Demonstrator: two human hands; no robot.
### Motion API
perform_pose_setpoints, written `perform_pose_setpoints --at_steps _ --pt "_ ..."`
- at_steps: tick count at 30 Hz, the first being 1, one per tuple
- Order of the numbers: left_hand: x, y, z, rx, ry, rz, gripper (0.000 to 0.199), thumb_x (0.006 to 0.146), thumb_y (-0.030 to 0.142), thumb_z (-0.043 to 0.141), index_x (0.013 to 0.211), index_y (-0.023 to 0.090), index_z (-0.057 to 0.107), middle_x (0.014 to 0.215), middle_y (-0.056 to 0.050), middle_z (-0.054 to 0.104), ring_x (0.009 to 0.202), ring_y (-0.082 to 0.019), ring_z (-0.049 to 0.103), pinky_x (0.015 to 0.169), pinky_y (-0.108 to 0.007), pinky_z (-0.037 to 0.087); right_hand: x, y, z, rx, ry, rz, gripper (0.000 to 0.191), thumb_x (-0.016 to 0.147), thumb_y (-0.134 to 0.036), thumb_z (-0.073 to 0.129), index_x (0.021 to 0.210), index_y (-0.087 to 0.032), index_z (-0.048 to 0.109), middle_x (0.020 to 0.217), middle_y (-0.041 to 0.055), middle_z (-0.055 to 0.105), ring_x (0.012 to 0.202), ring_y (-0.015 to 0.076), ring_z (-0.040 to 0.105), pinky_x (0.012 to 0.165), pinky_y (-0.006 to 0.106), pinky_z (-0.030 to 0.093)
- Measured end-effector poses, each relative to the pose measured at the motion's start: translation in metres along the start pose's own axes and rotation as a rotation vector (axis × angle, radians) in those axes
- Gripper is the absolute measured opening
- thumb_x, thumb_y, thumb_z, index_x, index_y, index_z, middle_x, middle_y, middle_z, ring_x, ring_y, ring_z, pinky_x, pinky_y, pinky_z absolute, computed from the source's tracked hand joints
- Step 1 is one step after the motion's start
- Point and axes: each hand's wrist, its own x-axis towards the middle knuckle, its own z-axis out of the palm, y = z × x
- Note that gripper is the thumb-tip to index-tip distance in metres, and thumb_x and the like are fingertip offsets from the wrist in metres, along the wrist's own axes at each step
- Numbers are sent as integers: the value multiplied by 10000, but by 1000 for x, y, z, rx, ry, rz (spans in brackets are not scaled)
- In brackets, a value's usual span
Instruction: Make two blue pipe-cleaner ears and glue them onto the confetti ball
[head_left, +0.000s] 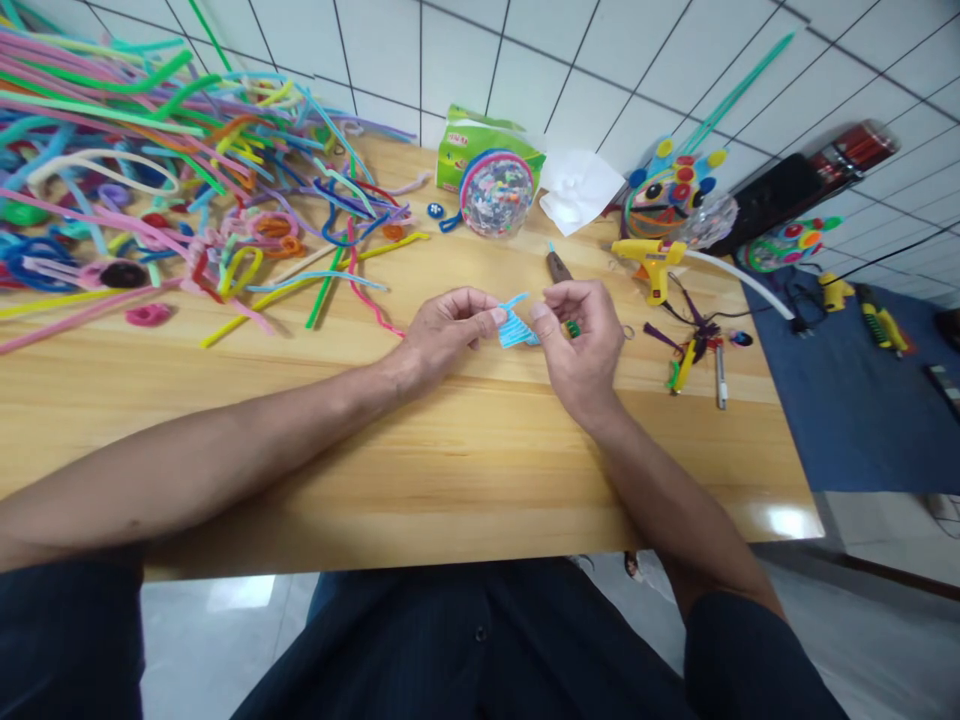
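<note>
A small light-blue shape of bent pipe cleaner (516,329) is held above the wooden table (450,460). My left hand (454,330) pinches its upper left part between thumb and forefinger. Close to its right side is my right hand (579,335), thumb and forefinger drawn together; whether they grip part of the blue piece is too small to tell. Dark-jawed pliers (556,266) lie just behind my right hand, with a green bit of handle showing beneath the fingers.
Many coloured pipe cleaners (150,130) heap at the back left. Behind my hands stand a round tub (497,194), a green packet (457,140) and white paper (577,190). At right are a yellow glue gun (651,262), decorated jars, a pen (721,377) and a dark bottle (772,195).
</note>
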Motion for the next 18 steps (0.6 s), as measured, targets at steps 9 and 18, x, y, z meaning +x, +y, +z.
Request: perform_pose_setpoints --at_steps 9,18 --pt "-1 0 -1 29 -34 18 531 707 675 956 870 202 778 854 -42 796 737 -154 657 655 -289 524 -5 -1 5 -109 -138 -162 79 1020 -333 692 1015 -305 766 1070 60 815 1078 271 742 1021 474 588" --pt "-5 9 1 49 -34 84 546 694 696 968 840 197 803 834 -39 801 817 -185 717 762 -328 574 -10 -2 6 66 -170 30 115 1015 -363 702 1059 -293 781 1020 29 813 912 201 748 860 395 622"
